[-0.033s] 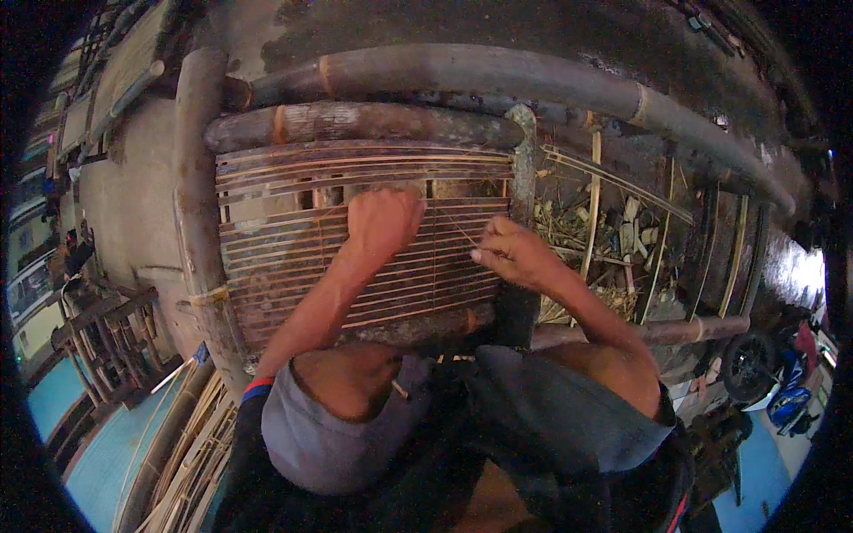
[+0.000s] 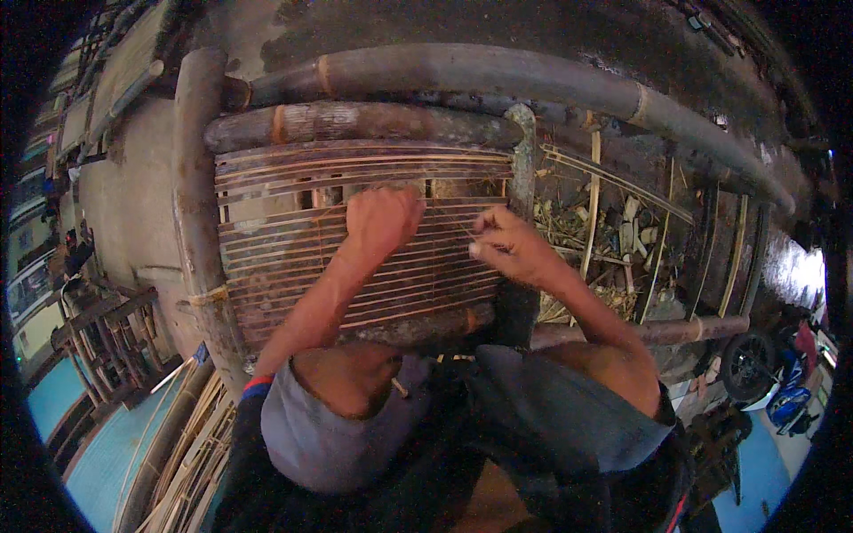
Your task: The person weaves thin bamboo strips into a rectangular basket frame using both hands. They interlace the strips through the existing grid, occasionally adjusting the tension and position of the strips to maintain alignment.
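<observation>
My left hand [image 2: 385,216] is closed in a fist over a panel of thin, evenly spaced bamboo strips [image 2: 373,306], near the panel's middle. Whatever it grips is hidden by the fingers. My right hand [image 2: 508,244] hovers over the panel's right end, beside a short upright bamboo post [image 2: 522,169]. Its thumb and index finger are curled but apart, facing the left hand; a faint cord seems to lie by the fingertips. Thin vertical cords cross the strips. A thick bamboo pole [image 2: 364,123] borders the panel at its far side.
A long bamboo rail [image 2: 498,71] runs behind, and a thick upright pole [image 2: 197,169] stands at left. Bamboo scraps [image 2: 631,235] litter the ground at right under several slats. Loose strips [image 2: 191,453] lie lower left. A black wheel [image 2: 748,366] is at right.
The right hand's thumb and index finger have parted, and the index finger has shifted up and left. The cord between the hands shows less clearly. The left hand has barely moved.
</observation>
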Available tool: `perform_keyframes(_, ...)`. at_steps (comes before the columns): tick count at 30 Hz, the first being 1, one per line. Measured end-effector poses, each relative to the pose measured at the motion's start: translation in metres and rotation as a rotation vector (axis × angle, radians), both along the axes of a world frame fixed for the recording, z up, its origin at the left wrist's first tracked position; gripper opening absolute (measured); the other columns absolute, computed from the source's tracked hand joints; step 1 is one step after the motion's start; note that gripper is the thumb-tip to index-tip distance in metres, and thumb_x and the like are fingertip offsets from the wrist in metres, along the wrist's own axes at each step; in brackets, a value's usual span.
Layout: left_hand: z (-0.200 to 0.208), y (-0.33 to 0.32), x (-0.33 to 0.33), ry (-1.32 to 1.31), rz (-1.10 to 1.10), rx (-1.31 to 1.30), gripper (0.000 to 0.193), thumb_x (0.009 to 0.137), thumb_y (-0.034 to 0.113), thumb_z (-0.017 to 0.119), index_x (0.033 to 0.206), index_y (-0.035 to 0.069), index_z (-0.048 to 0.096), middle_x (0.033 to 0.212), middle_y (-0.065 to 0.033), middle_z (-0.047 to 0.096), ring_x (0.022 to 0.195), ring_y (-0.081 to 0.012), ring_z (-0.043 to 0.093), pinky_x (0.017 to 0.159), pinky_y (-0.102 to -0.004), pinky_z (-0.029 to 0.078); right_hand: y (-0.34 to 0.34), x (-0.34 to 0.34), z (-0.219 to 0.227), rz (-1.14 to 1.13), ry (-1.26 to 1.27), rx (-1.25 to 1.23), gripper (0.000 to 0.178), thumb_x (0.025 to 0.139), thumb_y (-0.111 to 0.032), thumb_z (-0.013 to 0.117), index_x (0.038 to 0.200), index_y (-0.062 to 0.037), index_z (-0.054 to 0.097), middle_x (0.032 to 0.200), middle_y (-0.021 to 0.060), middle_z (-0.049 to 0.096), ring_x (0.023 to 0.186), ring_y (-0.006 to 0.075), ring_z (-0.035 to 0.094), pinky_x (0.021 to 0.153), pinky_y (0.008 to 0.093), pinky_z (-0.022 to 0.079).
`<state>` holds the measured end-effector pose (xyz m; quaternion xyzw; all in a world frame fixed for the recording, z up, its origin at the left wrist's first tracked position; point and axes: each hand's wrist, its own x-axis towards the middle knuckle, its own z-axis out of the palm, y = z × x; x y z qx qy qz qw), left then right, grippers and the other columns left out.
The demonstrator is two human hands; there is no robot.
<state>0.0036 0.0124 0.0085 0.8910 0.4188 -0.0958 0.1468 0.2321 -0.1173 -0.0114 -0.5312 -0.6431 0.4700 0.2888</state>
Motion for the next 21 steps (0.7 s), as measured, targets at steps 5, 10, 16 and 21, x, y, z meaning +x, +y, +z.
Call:
perform_keyframes(5,0.001,0.008,0.0,-0.053,0.026,-0.023,0.015,0.085,0.026,0.065,0.086,0.012,0.068,0.076,-0.0183,0.069,0.071,-0.0378,0.07,0.061,-0.0513,0.054,0.057,-0.023,0.015,-0.402,0.797,-0.166,0.033,0.101,-0.024,0.054,0.078,-0.0004,0.061,0.086,0.0122,0.063,0.092,0.026,0.062,0.091,0.0409,0.047)
perform_keyframes(10,-0.012,0.009,-0.008,-0.15,0.031,-0.015,0.014,0.084,0.025,0.064,0.085,0.011,0.067,0.076,-0.0177,0.069,0.069,-0.0379,0.069,0.061,-0.0502,0.054,0.058,-0.032,0.001,-0.323,0.678,-0.263,0.027,0.101,-0.023,0.052,0.082,-0.0047,0.057,0.079,0.0085,0.062,0.075,0.021,0.06,0.073,0.0384,0.049)
perform_keyframes(16,0.002,0.007,-0.008,-0.074,-0.101,-0.017,0.013,0.084,0.019,0.065,0.09,0.008,0.066,0.089,-0.0138,0.071,0.083,-0.0355,0.07,0.07,-0.048,0.055,0.049,-0.031,0.026,-0.322,0.309,-0.319,0.026,0.1,-0.018,0.051,0.083,0.0015,0.058,0.079,0.0059,0.063,0.079,0.0147,0.058,0.077,0.0325,0.047)
perform_keyframes(21,0.019,-0.018,-0.033,-0.738,-0.239,0.097,0.016,0.083,0.013,0.072,0.096,0.007,0.066,0.102,-0.0094,0.066,0.098,-0.0305,0.064,0.082,-0.0427,0.054,0.022,0.036,0.02,-0.286,-0.023,-0.188,0.034,0.099,-0.031,0.06,0.109,0.0006,0.068,0.117,0.0124,0.066,0.104,0.0242,0.063,0.091,0.0363,0.049)
